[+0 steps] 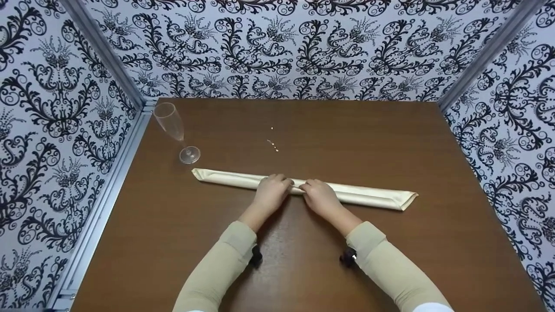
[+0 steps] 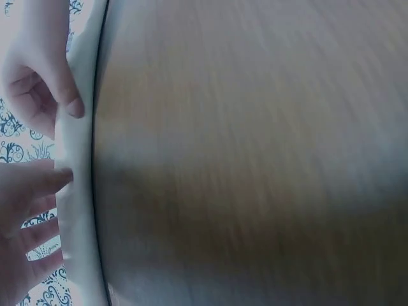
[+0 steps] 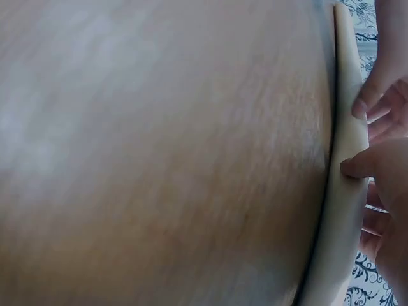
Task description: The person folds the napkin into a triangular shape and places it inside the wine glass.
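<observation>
A long, rolled cream cloth [image 1: 373, 197] is held mid-length by left hand [image 1: 270, 193] and right hand [image 1: 321, 198]; a clear stemmed glass [image 1: 172, 125] is positioned near the brown wooden counter [image 1: 455, 247]'s far-left corner.

On the brown wooden surface [image 1: 368, 143], clear stemmed glass [image 1: 174, 129] upright at ten o'clock, tiny bright specks [image 1: 273, 144] near twelve. Black-scrolled white panels [image 1: 277, 47] at nine, twelve and three; grey metal posts [image 1: 107, 54] at ten and two.

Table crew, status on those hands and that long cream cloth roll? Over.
Left hand, right hand: gripping long cream cloth roll near its middle. Roll lies on brown wooden table. Possible obstacle: clear stemmed glass just beyond roll's left end.
</observation>
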Action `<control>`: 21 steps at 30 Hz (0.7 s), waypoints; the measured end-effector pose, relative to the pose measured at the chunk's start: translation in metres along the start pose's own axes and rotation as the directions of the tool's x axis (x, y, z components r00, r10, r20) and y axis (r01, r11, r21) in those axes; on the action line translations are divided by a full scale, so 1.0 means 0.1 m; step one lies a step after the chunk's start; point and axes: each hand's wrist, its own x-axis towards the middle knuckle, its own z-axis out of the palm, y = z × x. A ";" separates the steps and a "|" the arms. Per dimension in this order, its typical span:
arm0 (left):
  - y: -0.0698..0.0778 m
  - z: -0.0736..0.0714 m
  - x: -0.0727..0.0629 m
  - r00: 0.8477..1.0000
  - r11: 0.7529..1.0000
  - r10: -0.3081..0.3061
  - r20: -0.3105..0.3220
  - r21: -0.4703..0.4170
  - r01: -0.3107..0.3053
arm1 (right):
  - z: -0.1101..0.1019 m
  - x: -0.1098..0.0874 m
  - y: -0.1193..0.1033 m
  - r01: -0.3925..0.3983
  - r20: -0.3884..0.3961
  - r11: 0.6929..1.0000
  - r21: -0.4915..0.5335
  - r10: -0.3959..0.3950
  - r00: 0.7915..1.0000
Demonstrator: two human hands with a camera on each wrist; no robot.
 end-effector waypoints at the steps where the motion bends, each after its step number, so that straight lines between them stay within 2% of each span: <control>1: 0.00 0.00 0.00 1.000 1.000 0.001 -0.004 0.003 -0.001 | -0.01 0.01 0.00 -0.015 0.008 1.000 0.012 0.015 1.000; 6: 0.00 -0.01 0.00 1.000 1.000 -0.012 0.014 0.027 0.011 | -0.03 0.05 -0.01 -0.096 0.067 0.992 0.083 0.090 0.994; 9: 0.00 -0.01 0.03 0.999 0.999 -0.026 0.029 0.037 0.025 | -0.02 0.05 0.00 -0.117 0.084 0.989 0.095 0.109 0.990; 17: 0.00 -0.01 0.10 0.998 0.999 -0.047 0.042 0.013 0.046 | -0.01 0.04 0.03 -0.042 0.029 0.999 0.000 0.042 0.999; 21: -0.01 0.01 0.11 0.998 0.998 -0.056 0.035 0.015 0.055 | 0.01 0.04 0.03 -0.034 -0.001 0.999 -0.018 0.034 0.999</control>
